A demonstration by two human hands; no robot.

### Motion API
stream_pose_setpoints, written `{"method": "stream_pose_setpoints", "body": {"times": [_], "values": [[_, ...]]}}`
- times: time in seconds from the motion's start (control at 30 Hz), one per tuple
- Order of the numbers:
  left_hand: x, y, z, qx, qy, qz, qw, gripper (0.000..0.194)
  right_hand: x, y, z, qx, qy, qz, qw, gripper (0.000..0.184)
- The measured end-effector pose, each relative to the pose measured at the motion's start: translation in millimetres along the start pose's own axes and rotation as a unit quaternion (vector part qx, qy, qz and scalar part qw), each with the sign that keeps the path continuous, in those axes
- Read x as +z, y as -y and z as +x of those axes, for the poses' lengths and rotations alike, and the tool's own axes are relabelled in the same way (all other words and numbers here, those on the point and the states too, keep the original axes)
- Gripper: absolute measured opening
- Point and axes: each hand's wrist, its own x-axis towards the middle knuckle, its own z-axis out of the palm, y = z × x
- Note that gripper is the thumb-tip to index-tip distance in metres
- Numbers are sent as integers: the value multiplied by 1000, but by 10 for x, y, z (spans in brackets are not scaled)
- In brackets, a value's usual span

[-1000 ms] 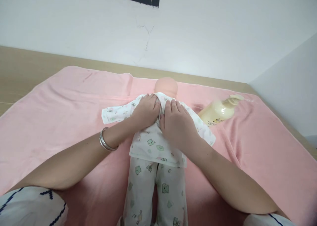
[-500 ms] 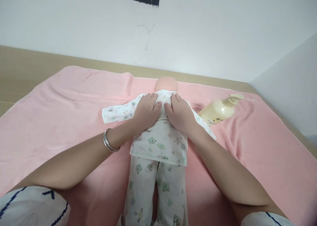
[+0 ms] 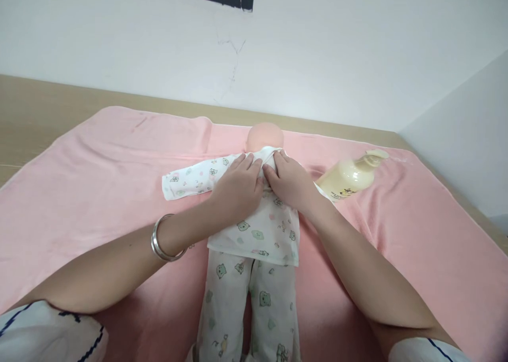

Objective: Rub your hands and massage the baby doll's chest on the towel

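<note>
A doll with a smooth pink head (image 3: pixel 265 135) lies on the pink blanket, legs toward me. It wears a white long-sleeved top (image 3: pixel 254 235) printed with small green animals, and matching trousers (image 3: pixel 228 298). On the left of its chest rests my left hand (image 3: pixel 238 190), fingers stretched over the cloth, a silver bangle on the wrist. My right hand (image 3: pixel 291 182) lies on the right of the chest, its fingers extended near the neckline. Between my hands the cloth is creased. One sleeve (image 3: pixel 188 179) sticks out to the left; the other is mostly behind my right forearm.
A pale yellow pump bottle (image 3: pixel 349 177) leans over at the right, beside the doll's sleeve. The pink blanket (image 3: pixel 99 192) covers most of a wooden surface (image 3: pixel 32 102). Behind it rises a white wall (image 3: pixel 317 50) with a dark patch at the top.
My left hand has shifted slightly right and toward me across the doll's chest, showing more of the left sleeve. The neckline cloth sits a little lower. My right hand has barely moved.
</note>
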Motion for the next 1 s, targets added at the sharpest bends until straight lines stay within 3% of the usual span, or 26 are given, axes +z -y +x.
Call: {"method": "stream_pose_setpoints", "body": {"times": [0.17,0.33,0.5,0.67,0.83,1.0], "values": [[-25,227,258,-28,17,-44,998,36,-28,77,-86,4,20,-15,1000,40],[71,388,372,-14,12,14,1000,39,-26,208,-255,-37,-3,-57,998,44],[103,207,173,7,-20,52,998,43,-41,85,-110,7,8,-5,1000,40],[14,-21,-19,18,-17,35,999,45,-34,-58,69,54,6,0,999,49],[43,159,170,19,-10,1,1000,35,28,149,-144,-13,-8,-105,994,51],[132,326,327,9,-15,34,999,25,58,267,-318,-64,-42,-114,991,49]]}}
